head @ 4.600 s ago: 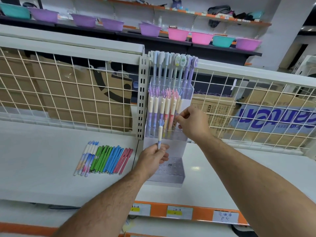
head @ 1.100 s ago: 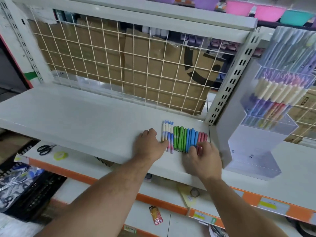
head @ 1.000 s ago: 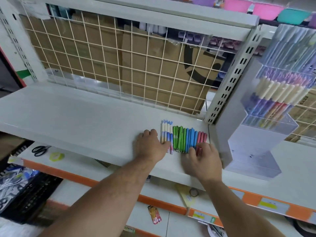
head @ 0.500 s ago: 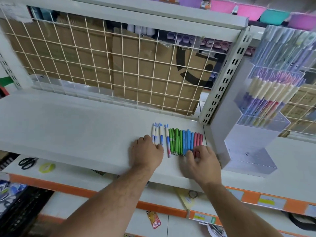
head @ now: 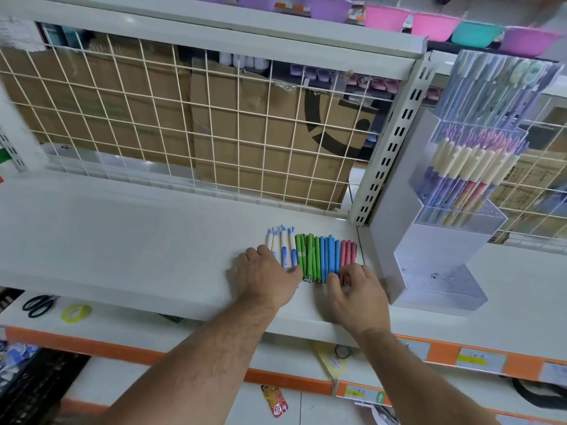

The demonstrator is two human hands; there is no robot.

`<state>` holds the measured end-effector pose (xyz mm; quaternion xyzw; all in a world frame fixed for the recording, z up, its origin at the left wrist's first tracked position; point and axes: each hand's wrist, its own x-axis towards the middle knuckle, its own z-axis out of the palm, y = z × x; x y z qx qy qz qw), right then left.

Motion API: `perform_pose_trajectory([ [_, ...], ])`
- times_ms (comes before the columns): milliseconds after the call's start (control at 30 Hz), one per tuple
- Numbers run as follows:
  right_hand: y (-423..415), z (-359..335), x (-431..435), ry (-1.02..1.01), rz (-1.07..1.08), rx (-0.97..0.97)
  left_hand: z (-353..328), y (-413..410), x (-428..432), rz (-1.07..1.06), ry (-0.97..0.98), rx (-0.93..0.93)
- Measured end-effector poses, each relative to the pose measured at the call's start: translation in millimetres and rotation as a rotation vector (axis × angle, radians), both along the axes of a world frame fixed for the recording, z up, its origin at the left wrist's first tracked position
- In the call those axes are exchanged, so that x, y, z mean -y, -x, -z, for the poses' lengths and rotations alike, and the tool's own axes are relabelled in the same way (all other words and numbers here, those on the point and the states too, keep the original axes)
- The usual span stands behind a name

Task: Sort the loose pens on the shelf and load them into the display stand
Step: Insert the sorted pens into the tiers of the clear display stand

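Observation:
A row of loose pens lies on the white shelf (head: 138, 240): white-and-blue pens (head: 283, 243) at the left, then green pens (head: 306, 256), blue pens (head: 329, 254) and red pens (head: 348, 253). My left hand (head: 264, 277) rests flat over the near ends of the white-and-blue pens. The fingertips of my right hand (head: 359, 292) touch the near ends of the red pens. The clear tiered display stand (head: 429, 256) stands just right of the row. Its upper tiers hold several pastel pens; its lowest tier holds none.
A wire grid (head: 214, 133) backs the shelf, with cardboard boxes behind it. A slotted metal upright (head: 389, 148) rises between the pens and the stand. Scissors (head: 38, 305) and a yellow tape roll (head: 76, 312) lie on the lower shelf. Coloured basins (head: 429, 24) line the top.
Both hands came down from the stand to the row of pens; the pen my left hand held is gone from it. In the last second the white-and-blue pens spread slightly apart.

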<state>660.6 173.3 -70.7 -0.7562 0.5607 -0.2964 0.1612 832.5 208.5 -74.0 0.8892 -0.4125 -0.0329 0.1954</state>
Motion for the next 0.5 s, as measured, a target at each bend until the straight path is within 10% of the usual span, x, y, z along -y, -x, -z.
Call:
perform_pose_trajectory([
  [500,2.1,-1.1,-0.4,-0.011,-0.027,0.036,6.4,1.7,-0.8,-0.001,-0.023,0.123],
])
